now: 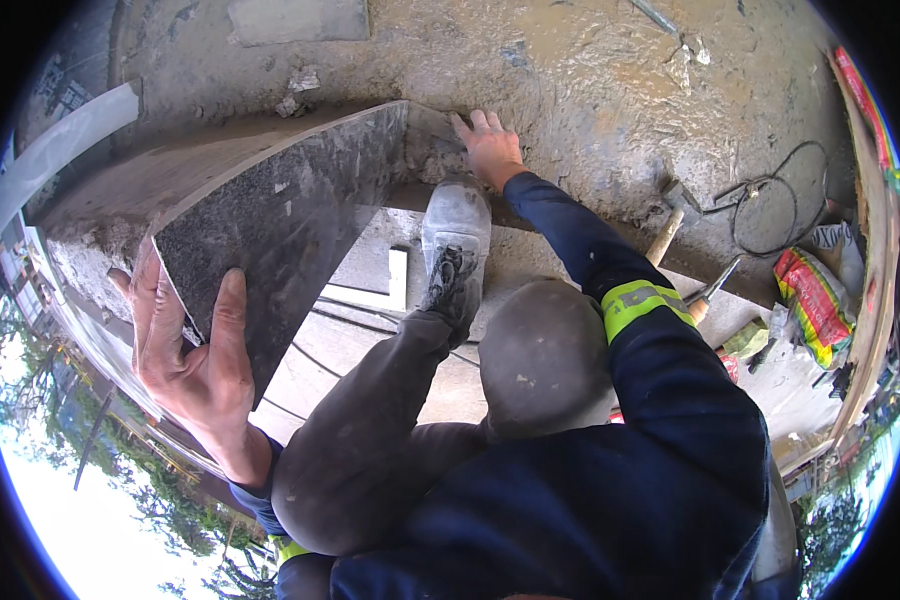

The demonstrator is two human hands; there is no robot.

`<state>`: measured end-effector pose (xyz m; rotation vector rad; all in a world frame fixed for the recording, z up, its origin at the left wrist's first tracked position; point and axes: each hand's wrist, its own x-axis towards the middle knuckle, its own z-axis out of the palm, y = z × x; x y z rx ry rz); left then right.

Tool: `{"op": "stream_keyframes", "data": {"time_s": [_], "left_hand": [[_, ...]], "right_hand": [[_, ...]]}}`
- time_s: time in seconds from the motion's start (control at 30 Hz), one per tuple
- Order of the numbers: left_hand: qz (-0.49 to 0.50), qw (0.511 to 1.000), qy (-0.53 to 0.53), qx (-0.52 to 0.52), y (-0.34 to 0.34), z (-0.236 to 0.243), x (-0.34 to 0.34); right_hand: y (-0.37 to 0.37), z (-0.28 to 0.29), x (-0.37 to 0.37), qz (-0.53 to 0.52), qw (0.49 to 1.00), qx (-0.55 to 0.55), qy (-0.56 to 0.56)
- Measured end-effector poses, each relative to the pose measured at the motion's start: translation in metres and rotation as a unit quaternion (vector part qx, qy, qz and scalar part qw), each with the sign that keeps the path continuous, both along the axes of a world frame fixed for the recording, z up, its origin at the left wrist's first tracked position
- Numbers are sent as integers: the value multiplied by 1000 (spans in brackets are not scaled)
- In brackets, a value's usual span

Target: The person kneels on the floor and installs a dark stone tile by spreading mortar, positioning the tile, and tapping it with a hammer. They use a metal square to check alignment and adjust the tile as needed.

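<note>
A long dark grey slab point(300, 210) stands tilted on its edge at the left, its pale top edge running away from me. My left hand point(195, 350) grips its near corner, thumb on the dark face and fingers behind the pale edge. At the slab's far end, my right hand point(492, 150) lies with fingers stretched out against the muddy grey surface point(610, 110). Whether those fingers also touch the slab, I cannot tell. My dusty boot point(457, 225) is between the slab and my right arm.
An L-shaped metal square point(395, 285) lies near my boot. On the right are a wooden-handled hammer point(665, 235), a looped black cable point(770, 200) and a red and yellow bag point(815, 305). A wooden board edge point(865, 280) bounds the right side.
</note>
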<state>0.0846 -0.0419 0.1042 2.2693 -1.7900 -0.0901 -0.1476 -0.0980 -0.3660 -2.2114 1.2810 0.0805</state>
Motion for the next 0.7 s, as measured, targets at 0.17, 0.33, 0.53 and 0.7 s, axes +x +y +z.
{"op": "stream_keyframes", "data": {"time_s": [0.17,0.33,0.53,0.7], "left_hand": [[24,1000,4,7,1,1,-2],[-23,1000,10,2,-1,0,1],[-28,999,-12,25,-4,5,-3],[-46,999,2,18,-8,6,-2]], "right_hand": [[2,-2,-2,-9,1000,-1,12],[14,-8,19,-47,998,0,42],[8,-1,12,-30,999,36,15],[-8,20,-24,-51,993,97,-41]]}}
